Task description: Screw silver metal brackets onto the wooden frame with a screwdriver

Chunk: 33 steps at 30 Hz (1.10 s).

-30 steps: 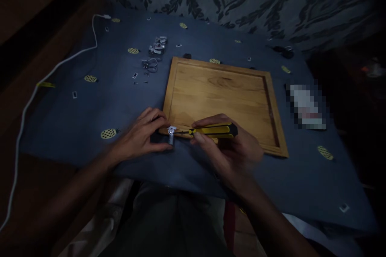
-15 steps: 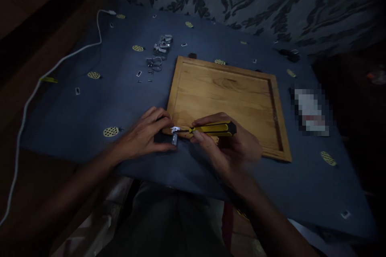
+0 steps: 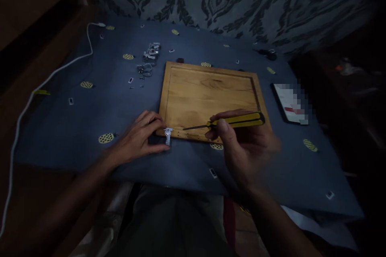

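A wooden panel with a raised frame [image 3: 208, 100] lies flat on the table. At its near left corner sits a small metal hinge [image 3: 168, 133], its arm sticking out over the panel's near edge. My left hand [image 3: 140, 134] holds the hinge between forefinger and thumb, the other fingers lying by the panel's left side. In my right hand [image 3: 245, 144] is a yellow and black screwdriver [image 3: 238, 121], gripped by its handle. The screwdriver's tip points left above the near edge of the panel, apart from the hinge. Small dark holes show along that edge.
Several metal hinges [image 3: 151, 52] lie beyond the panel's left side, with looped metal pieces [image 3: 145, 70] and small screws [image 3: 132, 87] nearer. A phone [image 3: 286, 106], partly blurred, is at right. A white cable [image 3: 54, 73] runs down the left. A patterned wall stands behind.
My right hand has drawn the screwdriver back to the right, off the hinge. My left hand stays at the hinge. The whole view has shifted slightly.
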### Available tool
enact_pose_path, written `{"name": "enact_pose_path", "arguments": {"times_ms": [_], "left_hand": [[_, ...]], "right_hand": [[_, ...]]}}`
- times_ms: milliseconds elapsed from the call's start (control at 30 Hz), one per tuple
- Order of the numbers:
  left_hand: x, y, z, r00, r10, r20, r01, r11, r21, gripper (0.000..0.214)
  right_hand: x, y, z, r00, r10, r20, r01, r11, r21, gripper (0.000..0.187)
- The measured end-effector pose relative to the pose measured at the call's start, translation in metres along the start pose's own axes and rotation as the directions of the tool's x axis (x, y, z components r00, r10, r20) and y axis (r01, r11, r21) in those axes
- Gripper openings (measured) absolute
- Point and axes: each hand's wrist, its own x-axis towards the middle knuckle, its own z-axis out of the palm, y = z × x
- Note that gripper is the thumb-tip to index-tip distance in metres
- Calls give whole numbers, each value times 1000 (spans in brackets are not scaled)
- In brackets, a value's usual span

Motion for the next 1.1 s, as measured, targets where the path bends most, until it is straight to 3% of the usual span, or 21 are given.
{"name": "enact_pose_path", "arguments": {"times_ms": [267, 600, 1100], "left_hand": [[0, -1, -1, 1000, 19, -19, -19, 1000, -16, 44], [0, -5, -1, 999, 37, -8, -37, 999, -15, 55], [0, -7, 1, 997, 66, -27, -65, 997, 30, 47]], "right_hand": [[-15, -2, -1, 995, -22, 101, 28, 998, -56, 4], [-17, -5, -9, 995, -42, 94, 46, 998, -40, 3], [-9, -5, 16, 991, -10, 131, 8, 1000, 19, 9]]}}
